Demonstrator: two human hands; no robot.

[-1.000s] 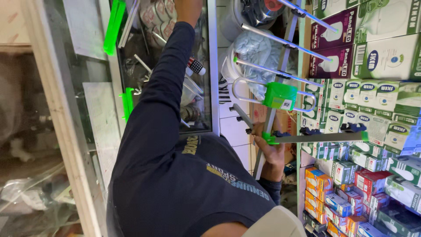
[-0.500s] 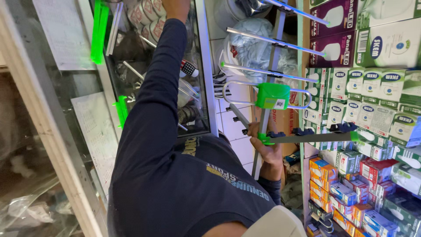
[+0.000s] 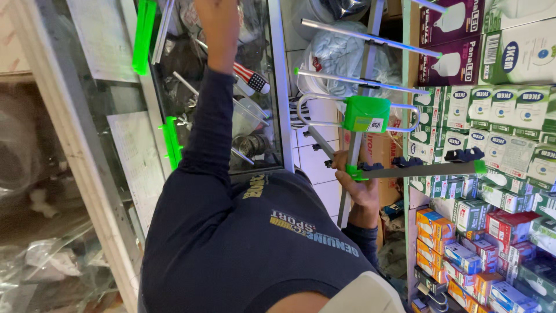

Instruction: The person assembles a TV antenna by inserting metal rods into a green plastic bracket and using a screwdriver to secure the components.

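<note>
Little has moved over the last second: the left arm has drifted a touch further left across the view while the grip on the antenna looks unchanged, so the work stands where it was, one hand holding and the other reaching. The right hand (image 3: 358, 188) is closed around the aerial antenna (image 3: 366, 114) low on its long central rod, just where the grey cross bar (image 3: 423, 170) with green end caps meets it. The antenna's bright green box sits above that hand, with thin aluminium rods fanning out higher up. The left hand (image 3: 219, 20) is stretched far up and away from the body, against the glass cabinet (image 3: 279, 87). Its fingers run off the top edge of the view, so whether they are spread or pinching something cannot be told. Beside the left forearm, behind the glass, lie a small striped flag-patterned item (image 3: 252, 78) and loose metal parts, and further out to its left hang green plastic clips (image 3: 143, 35). Beyond the right hand stand shelves of lamp boxes (image 3: 509, 110) — white and green ones above, orange, red and blue ones below.
</note>
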